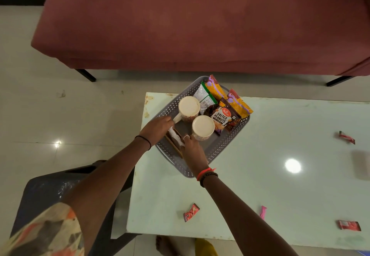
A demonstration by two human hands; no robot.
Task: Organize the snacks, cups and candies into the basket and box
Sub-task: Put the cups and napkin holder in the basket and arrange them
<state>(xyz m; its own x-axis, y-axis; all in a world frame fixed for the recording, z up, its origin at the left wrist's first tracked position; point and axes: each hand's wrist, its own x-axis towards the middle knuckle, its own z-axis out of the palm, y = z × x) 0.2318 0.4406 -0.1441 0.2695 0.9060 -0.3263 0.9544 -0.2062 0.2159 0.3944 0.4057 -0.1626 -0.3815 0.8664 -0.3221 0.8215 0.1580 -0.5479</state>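
Both cups stand upright in the basket [220, 148] beside the snacks [223, 116]. The left hand [158, 127] pinches the handle of the far cup [189, 107]. The right hand [193, 151] touches the near cup [203, 126]; whether it grips, I cannot tell. A red candy [191, 212] lies on the desk [260, 177], nearer the person than the basket, its long axis diagonal; the right hand is closer to it.

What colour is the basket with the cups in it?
The basket is grey with tiny holes all over; head view.

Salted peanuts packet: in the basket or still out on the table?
In the basket. The salted peanuts packet lies within the grey basket's perforated walls, beside a cup.
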